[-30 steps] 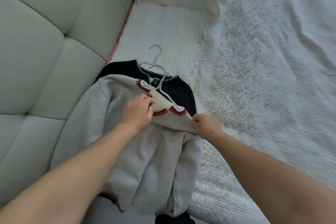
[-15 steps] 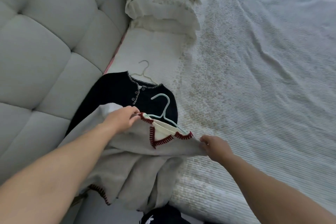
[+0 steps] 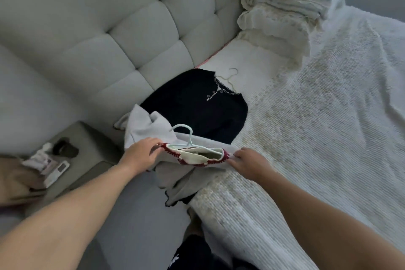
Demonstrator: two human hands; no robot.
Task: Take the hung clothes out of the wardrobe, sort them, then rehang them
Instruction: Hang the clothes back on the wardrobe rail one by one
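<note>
1. Head view, the grip: the left hand (image 3: 140, 153) is pinching the left end of the red-stitched neckline of the grey sweater (image 3: 151, 131), fingers curled onto the trim. The right hand (image 3: 247, 163) is taking the right end of the same neckline, fingers bent down onto the fabric at the shoulder; whether its thumb is tucked beneath cannot be told.

2. Head view, where the garment is: the grey sweater is lying at the near edge of the bed (image 3: 317, 138), partly overlapping the hem of the black cardigan (image 3: 192, 112), its lower part hanging off the mattress edge. The pale blue hanger (image 3: 186, 136) is sitting inside the neckline, its hook sticking up between the 2 hands. The cardigan is lying flat behind, with a cream hanger (image 3: 230, 76) poking out of its collar.

3. Head view, handling: the knit is looking soft, limp and light, likely to sag and stretch if lifted by 1 point. Holding both shoulder ends keeps it spread. The thin hanger could slip out of the wide neck, so its hook seems a better hold for carrying.
</note>
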